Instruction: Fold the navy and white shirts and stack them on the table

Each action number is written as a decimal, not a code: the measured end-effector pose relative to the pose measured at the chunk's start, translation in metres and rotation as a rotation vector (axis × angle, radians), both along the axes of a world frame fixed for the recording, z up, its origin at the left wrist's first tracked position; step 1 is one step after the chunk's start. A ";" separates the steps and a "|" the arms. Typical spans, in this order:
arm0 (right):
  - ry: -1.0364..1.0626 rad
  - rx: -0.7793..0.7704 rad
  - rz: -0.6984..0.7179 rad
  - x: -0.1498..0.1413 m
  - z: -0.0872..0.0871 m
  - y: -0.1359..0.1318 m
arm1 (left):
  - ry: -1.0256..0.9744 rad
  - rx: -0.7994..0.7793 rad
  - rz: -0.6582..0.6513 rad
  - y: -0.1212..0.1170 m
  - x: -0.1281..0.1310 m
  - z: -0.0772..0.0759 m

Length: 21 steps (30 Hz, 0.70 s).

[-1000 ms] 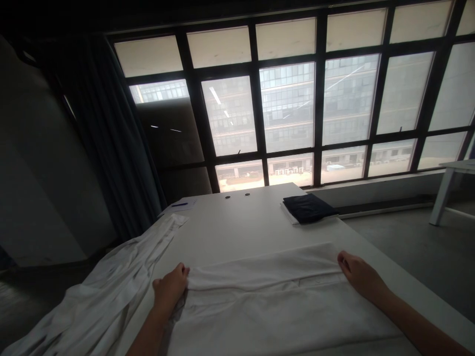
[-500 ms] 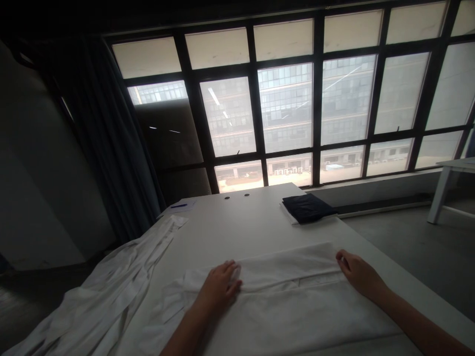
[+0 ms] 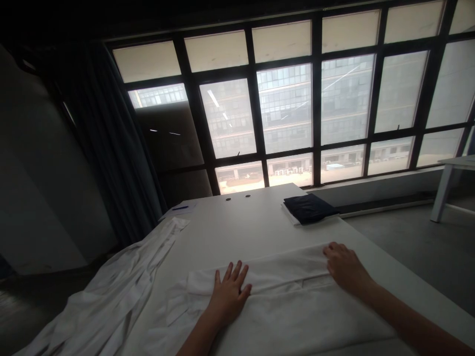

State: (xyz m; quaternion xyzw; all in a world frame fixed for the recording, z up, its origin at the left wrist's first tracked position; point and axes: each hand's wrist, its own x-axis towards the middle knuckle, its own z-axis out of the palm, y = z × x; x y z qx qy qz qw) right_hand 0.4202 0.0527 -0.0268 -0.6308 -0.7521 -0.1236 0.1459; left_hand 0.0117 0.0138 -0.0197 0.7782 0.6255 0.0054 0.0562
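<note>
A white garment lies spread on the table in front of me, with a folded strip along its far edge. My left hand rests flat on the garment near the left part of this strip, its fingers spread apart. At the strip's right end is my right hand, its fingers curled together on the cloth's far corner. The fingertips there are partly hidden, but they seem to pinch the fabric.
More white cloth lies crumpled along the table's left side and hangs over its edge. A folded dark garment sits on something white at the right edge. Paper with a blue pen lies at the far left. Windows and a curtain stand beyond.
My left hand has spread its fingers and moved slightly right, lying flatter on the cloth. My right hand has shifted left and away from me, onto the garment's far right corner.
</note>
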 end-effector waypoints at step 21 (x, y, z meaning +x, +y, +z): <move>0.133 -0.339 0.289 -0.072 -0.040 0.045 | -0.047 -0.003 0.047 0.002 -0.015 -0.006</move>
